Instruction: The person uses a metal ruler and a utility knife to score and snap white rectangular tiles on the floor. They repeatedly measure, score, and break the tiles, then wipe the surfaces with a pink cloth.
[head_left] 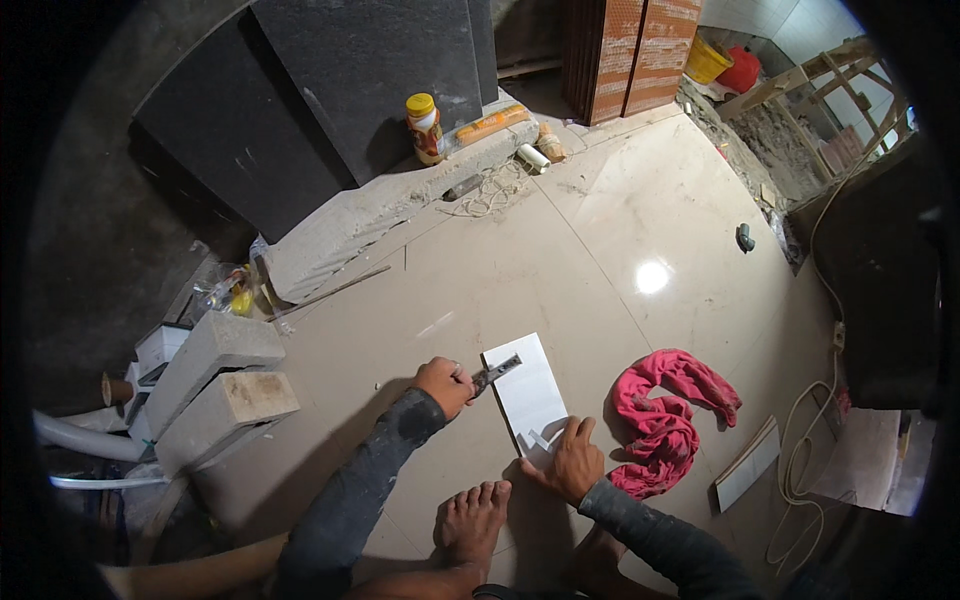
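A narrow white tile (pixel 534 385) lies slantwise on the floor in front of my feet. My left hand (pixel 446 387) is closed around a grey metal hand tool (pixel 497 373), whose flat end reaches over the tile's far left part. Over the near end of the tile my right hand (pixel 572 462) is bent, its thumb and fingers gripping the tile's near edges. Just beside those fingertips is a small pale strip (pixel 541 439); whether the fingers touch it I cannot tell. Right of the tile, a crumpled pink cloth (pixel 668 425) rests on the floor.
Concrete blocks (pixel 228 395) stand at the left. Dark slabs (pixel 375 80) lean at the back beside a yellow-capped jar (pixel 425 128) and a string tangle (pixel 490 190). Right are a tile offcut (pixel 748 466), a loose cable (pixel 800 470) and a small dark object (pixel 745 238).
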